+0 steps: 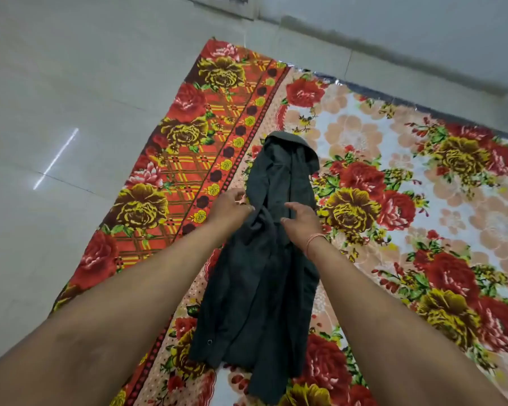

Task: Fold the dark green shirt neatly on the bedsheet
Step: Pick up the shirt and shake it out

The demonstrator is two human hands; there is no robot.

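The dark green shirt [258, 276] lies on the floral bedsheet [423, 206] as a long, narrow, rumpled strip. Its collar end points to 12 o'clock and its lower end to 6 o'clock, near the bottom of the view. The collar is bunched and turned over, and the body is creased with loose folds along its length. A small button [209, 342] shows near the shirt's edge at about 7 o'clock.

The left hand [230, 205] sits at the shirt's 9 o'clock edge, roughly midway along the garment. Its fingers are curled and pinch the fabric there, and creases run from that spot into the cloth. The right hand [301, 221] is over the middle of the shirt, toward its 3 o'clock side, with bent fingers spread on the fabric. Whether it actually grasps a fold or only rests on it cannot be told. A thin thread band [316, 238] circles the right wrist. Both bare forearms reach in from 6 o'clock.

The bedsheet carries red and yellow roses on a pale ground, with a red checked border [170, 183] at 9 to 10 o'clock of the shirt. Beyond it lies the pale tiled floor [56, 83], and a wall [423, 24] runs from 12 to 2 o'clock.
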